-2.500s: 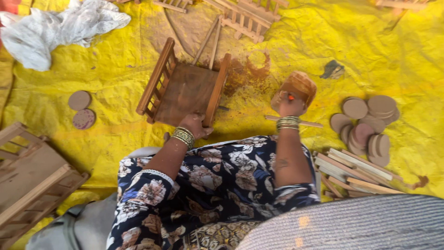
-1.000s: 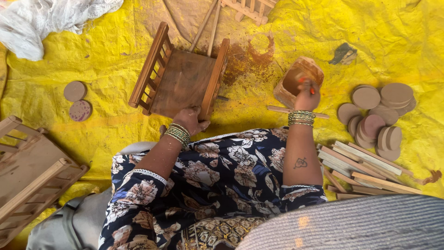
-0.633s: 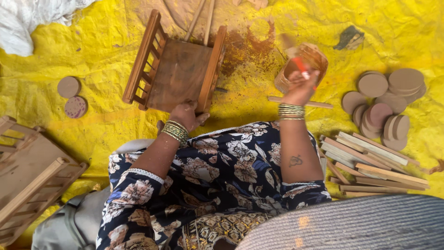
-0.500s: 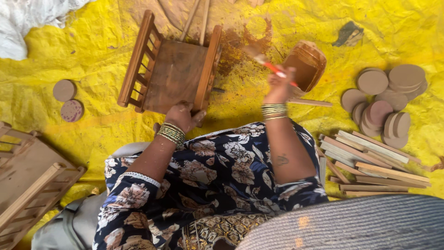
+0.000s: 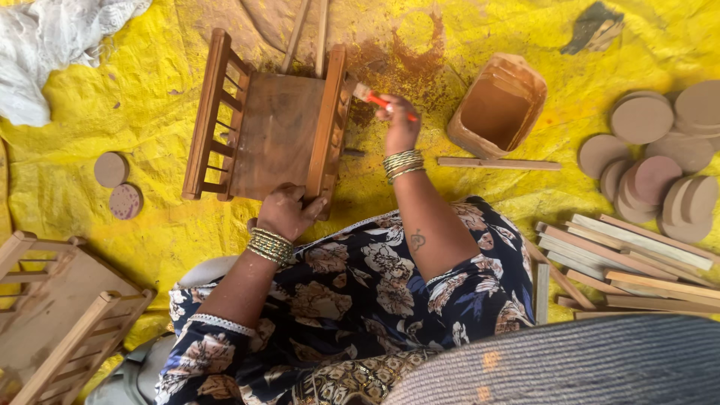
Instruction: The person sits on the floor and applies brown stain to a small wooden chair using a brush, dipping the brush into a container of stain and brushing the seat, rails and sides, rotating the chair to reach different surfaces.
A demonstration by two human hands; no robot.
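Observation:
A small wooden cart frame (image 5: pixel 270 127), stained brown, lies on the yellow sheet (image 5: pixel 135 97) in front of me. My left hand (image 5: pixel 289 211) grips its near right corner. My right hand (image 5: pixel 400 124) holds a red-handled paintbrush (image 5: pixel 375 97) whose bristles touch the frame's right side rail. A rectangular tub of brown stain (image 5: pixel 499 105) sits just to the right of the brush.
Round wooden discs (image 5: pixel 660 161) pile up at the right, with a stack of wooden strips (image 5: pixel 637 259) below them. An unstained wooden frame (image 5: pixel 60 315) lies at lower left, two small discs (image 5: pixel 118 184) near it, a white cloth (image 5: pixel 52 37) at upper left.
My right hand lifted the brush out of the stain tub and carried it left to the frame's right rail. My left hand kept hold of the frame.

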